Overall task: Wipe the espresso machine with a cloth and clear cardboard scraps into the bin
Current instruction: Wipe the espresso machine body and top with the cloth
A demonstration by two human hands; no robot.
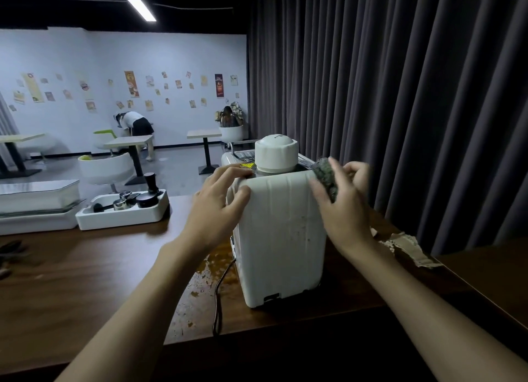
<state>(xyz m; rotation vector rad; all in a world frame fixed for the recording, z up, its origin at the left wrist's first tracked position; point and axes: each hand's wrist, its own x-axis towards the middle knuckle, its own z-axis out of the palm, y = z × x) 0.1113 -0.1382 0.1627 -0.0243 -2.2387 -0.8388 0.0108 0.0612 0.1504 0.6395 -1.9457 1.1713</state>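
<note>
The white espresso machine (281,238) stands on the dark wooden counter (85,281) with its back panel facing me; brown specks dot that panel. My left hand (220,201) grips the machine's top left edge. My right hand (340,201) presses a bunched dark grey-green cloth (325,174) against the top right corner. Torn cardboard scraps (411,248) lie on the counter to the right of the machine, partly hidden by my right forearm.
A brown spill (205,273) wets the counter left of the machine, beside its black power cord (218,301). A white tray of coffee tools (123,210) and a lidded white container (37,201) sit at the far left. Dark curtains (400,96) hang close behind.
</note>
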